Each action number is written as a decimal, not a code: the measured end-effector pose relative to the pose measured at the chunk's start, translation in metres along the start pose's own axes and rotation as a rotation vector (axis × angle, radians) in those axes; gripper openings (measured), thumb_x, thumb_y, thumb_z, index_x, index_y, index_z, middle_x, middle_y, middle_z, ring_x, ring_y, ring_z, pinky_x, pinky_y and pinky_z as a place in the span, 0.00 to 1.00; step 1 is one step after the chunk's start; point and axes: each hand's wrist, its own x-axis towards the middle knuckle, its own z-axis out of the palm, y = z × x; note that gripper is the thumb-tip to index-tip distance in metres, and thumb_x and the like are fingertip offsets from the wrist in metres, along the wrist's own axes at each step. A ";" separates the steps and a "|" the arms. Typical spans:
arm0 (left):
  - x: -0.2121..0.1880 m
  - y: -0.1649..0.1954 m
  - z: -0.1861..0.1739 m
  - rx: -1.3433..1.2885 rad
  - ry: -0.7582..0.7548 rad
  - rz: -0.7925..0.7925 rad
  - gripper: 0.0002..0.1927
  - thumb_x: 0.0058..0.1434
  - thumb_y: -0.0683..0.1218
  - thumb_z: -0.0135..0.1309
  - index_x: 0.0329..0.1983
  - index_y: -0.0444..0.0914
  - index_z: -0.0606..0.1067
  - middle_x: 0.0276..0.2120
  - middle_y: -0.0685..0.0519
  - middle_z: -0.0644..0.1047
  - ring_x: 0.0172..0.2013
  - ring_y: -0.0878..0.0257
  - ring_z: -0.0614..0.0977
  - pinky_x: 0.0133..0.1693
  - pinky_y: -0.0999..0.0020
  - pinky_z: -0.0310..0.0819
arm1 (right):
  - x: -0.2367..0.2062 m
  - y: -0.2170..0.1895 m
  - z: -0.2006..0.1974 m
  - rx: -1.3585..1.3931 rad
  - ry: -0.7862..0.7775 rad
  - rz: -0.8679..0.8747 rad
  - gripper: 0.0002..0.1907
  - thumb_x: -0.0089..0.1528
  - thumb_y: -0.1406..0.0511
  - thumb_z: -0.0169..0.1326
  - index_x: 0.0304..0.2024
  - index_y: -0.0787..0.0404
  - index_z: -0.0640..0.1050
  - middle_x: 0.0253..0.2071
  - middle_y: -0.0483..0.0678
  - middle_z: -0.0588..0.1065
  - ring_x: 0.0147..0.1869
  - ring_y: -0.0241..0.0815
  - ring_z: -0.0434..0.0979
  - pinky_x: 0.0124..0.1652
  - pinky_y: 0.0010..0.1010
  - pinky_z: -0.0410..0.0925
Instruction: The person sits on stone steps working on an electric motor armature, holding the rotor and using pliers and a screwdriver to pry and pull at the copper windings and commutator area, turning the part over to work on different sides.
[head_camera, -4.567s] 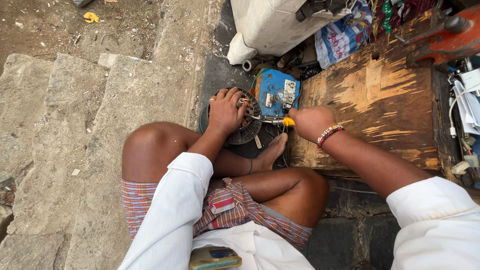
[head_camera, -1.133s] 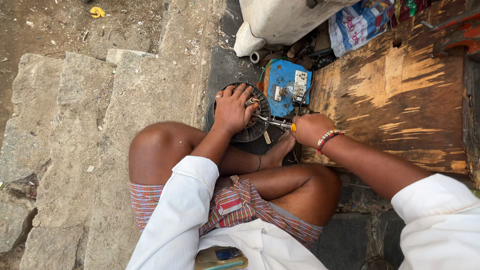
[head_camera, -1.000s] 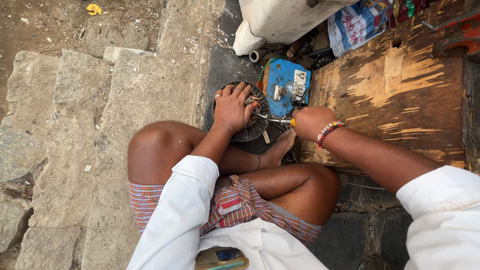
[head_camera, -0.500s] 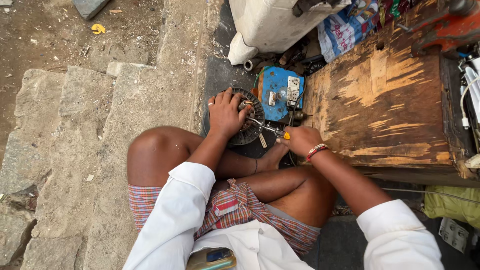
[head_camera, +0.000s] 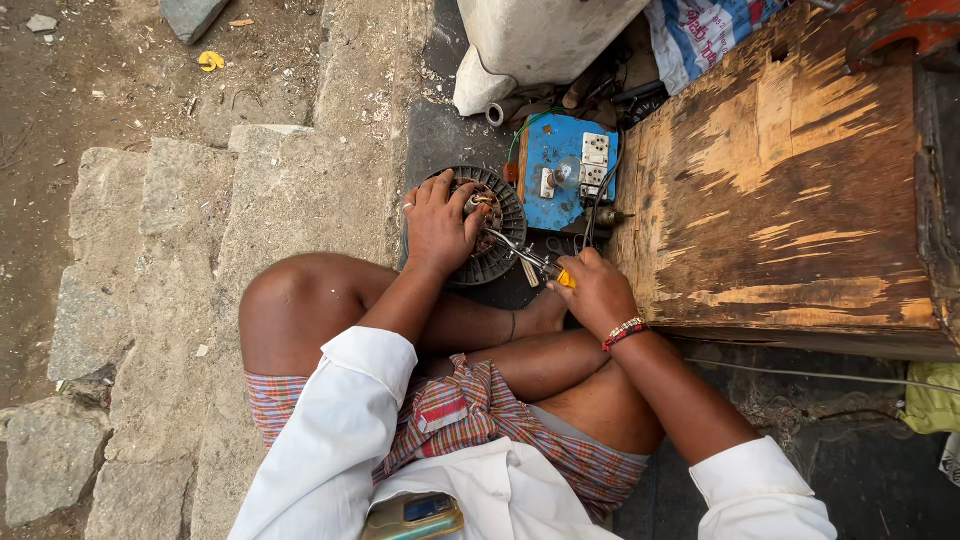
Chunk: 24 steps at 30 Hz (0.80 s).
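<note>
Left hand lies spread over the round stator, which sits on the ground at 12 o'clock from the knees. Right hand, its grip closed on yellow-handled pliers, holds their tips in the windings. Blue switchboard lies at 1 o'clock of the stator. Compared with half a second earlier, both hands keep their places; the view has shifted slightly.

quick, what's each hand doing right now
Left hand: spread open, pressing on the round black ribbed motor stator.
Right hand: closed around the yellow-handled metal pliers, tips at the stator.
</note>
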 end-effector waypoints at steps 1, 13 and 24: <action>0.000 0.000 0.000 -0.005 -0.001 -0.003 0.23 0.64 0.60 0.54 0.57 0.45 0.79 0.62 0.44 0.72 0.63 0.47 0.70 0.63 0.45 0.55 | -0.002 0.000 -0.002 0.006 0.021 -0.016 0.17 0.55 0.57 0.68 0.41 0.59 0.80 0.38 0.55 0.74 0.41 0.57 0.77 0.38 0.46 0.71; 0.001 -0.003 0.003 0.022 -0.054 0.027 0.23 0.66 0.60 0.51 0.59 0.46 0.78 0.63 0.43 0.71 0.64 0.46 0.68 0.62 0.45 0.55 | -0.013 0.021 0.025 0.392 -0.039 0.141 0.20 0.54 0.54 0.69 0.33 0.61 0.78 0.33 0.51 0.78 0.36 0.50 0.80 0.35 0.40 0.71; 0.001 -0.003 0.005 0.032 -0.066 0.015 0.24 0.68 0.62 0.49 0.59 0.46 0.78 0.63 0.43 0.71 0.64 0.46 0.68 0.61 0.45 0.55 | -0.013 0.018 0.010 0.102 -0.106 0.048 0.19 0.58 0.50 0.66 0.35 0.59 0.80 0.30 0.53 0.78 0.35 0.55 0.80 0.34 0.45 0.70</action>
